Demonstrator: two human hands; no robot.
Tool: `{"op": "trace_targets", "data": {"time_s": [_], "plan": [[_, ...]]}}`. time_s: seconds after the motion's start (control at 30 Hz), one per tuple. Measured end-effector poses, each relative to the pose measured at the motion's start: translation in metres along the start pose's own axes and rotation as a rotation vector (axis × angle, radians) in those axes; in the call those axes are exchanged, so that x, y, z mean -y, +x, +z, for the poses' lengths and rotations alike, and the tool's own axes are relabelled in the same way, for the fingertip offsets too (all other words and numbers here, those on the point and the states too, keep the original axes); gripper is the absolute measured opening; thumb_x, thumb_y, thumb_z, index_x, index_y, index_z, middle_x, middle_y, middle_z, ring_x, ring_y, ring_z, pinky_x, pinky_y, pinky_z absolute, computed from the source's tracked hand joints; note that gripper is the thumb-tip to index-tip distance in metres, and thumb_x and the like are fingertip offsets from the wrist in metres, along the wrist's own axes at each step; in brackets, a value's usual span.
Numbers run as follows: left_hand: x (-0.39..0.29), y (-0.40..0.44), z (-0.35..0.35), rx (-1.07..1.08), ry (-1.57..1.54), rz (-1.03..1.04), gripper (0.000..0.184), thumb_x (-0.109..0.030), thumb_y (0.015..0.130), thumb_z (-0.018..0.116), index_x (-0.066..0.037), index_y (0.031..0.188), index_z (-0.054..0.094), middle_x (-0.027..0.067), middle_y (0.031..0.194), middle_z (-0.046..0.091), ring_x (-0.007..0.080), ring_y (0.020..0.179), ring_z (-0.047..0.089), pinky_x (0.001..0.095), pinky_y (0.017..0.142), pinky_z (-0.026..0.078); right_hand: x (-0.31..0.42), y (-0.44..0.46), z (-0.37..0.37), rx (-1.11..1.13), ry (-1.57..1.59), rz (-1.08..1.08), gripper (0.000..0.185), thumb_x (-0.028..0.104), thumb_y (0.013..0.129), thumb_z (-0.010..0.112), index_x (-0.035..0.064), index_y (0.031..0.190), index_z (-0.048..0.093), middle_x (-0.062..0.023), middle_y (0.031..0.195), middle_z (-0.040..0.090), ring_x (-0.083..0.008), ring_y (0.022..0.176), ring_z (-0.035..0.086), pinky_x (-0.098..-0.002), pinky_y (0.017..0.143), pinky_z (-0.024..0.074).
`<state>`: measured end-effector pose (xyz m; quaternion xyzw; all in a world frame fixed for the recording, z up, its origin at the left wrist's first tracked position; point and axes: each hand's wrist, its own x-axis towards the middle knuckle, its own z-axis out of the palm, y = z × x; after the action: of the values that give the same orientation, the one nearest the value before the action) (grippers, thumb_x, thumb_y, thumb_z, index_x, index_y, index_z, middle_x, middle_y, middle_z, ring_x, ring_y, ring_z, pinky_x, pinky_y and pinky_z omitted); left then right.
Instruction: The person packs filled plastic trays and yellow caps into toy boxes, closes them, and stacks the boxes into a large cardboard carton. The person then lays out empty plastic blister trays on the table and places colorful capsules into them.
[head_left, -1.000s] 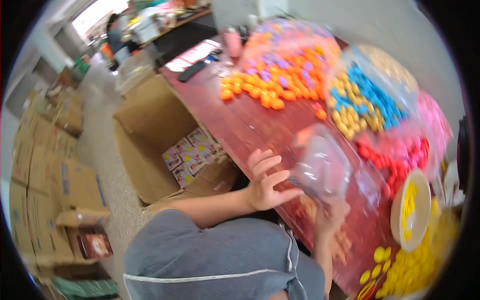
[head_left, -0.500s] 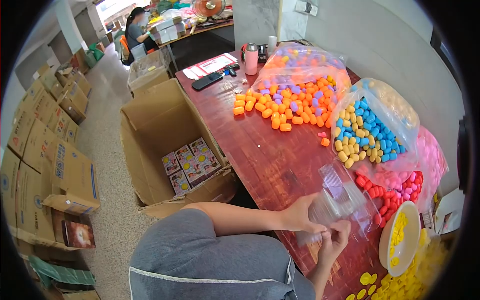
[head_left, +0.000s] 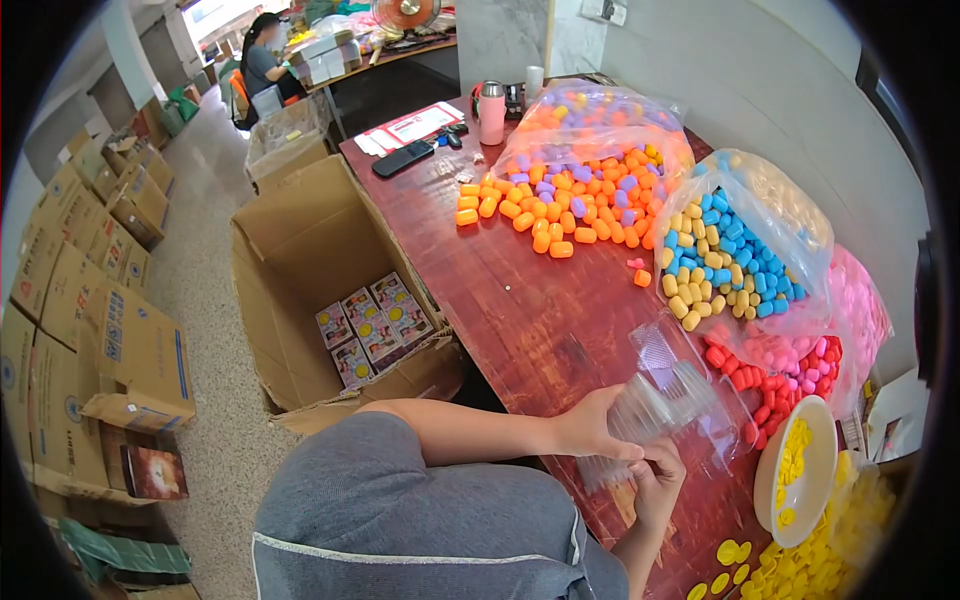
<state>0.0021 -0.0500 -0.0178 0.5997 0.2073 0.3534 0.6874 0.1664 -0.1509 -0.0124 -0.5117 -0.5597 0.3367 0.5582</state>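
A stack of clear, ribbed plastic pieces, perhaps blister trays, is held over the near part of the red-brown table. My left hand is closed around its left side, thumb towards me. At its near edge my right hand has its fingers curled and pinched, meeting the left thumb. Just beyond the stack more clear plastic packaging lies on the table.
Bags spill orange and purple capsules, blue and tan capsules and red ones. A bowl holds yellow discs, beside a yellow pile. An open carton with printed boxes stands left. A person sits beyond.
The whole view has shifted slightly, so everything sits a little further left and up. Both hands keep hold of the clear plastic stack, whose ribbed pieces look slightly more fanned out.
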Motion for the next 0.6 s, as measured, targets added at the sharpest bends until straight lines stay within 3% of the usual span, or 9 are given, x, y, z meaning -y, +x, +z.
{"op": "trace_targets", "data": {"time_s": [0.17,0.33,0.5,0.6], "plan": [[0.004,-0.001,0.006,-0.028,-0.052,0.069,0.065,-0.014,0.066,0.083,-0.002,0.121,0.051,0.0115,0.110,0.064,0.0180,0.095,0.061,0.0316,0.090,0.048,0.017,0.002,0.010,-0.029,-0.338,-0.038,0.005,0.005,0.082,0.064,0.0019,0.085,0.066,-0.0053,0.081,0.056,-0.0175,0.074,0.050,-0.0278,0.071,0.0418],[-0.003,-0.005,0.025,-0.155,0.083,0.151,0.064,-0.013,0.065,0.082,-0.002,0.121,0.053,0.0112,0.111,0.064,0.0186,0.096,0.061,0.0321,0.090,0.048,0.011,-0.003,0.023,-0.117,-0.564,-0.195,0.014,-0.003,0.077,0.057,0.0022,0.087,0.066,-0.0091,0.087,0.063,-0.0211,0.075,0.055,-0.0311,0.070,0.0438],[0.000,0.005,0.023,-0.114,0.193,0.240,0.063,-0.013,0.066,0.081,-0.003,0.121,0.052,0.0100,0.115,0.062,0.0179,0.098,0.059,0.0310,0.092,0.046,0.006,-0.014,0.036,-0.399,-0.436,-0.167,0.012,-0.003,0.078,0.055,0.0026,0.084,0.064,-0.0086,0.085,0.063,-0.0202,0.073,0.053,-0.0317,0.068,0.0435],[0.001,0.011,0.005,-0.083,0.066,0.159,0.063,-0.014,0.066,0.081,-0.003,0.121,0.053,0.0106,0.114,0.062,0.0192,0.099,0.060,0.0319,0.091,0.047,0.000,-0.036,0.017,-0.515,-0.346,-0.142,0.012,-0.001,0.079,0.053,0.0030,0.083,0.063,-0.0077,0.082,0.063,-0.0190,0.072,0.053,-0.0308,0.069,0.0434]]}}
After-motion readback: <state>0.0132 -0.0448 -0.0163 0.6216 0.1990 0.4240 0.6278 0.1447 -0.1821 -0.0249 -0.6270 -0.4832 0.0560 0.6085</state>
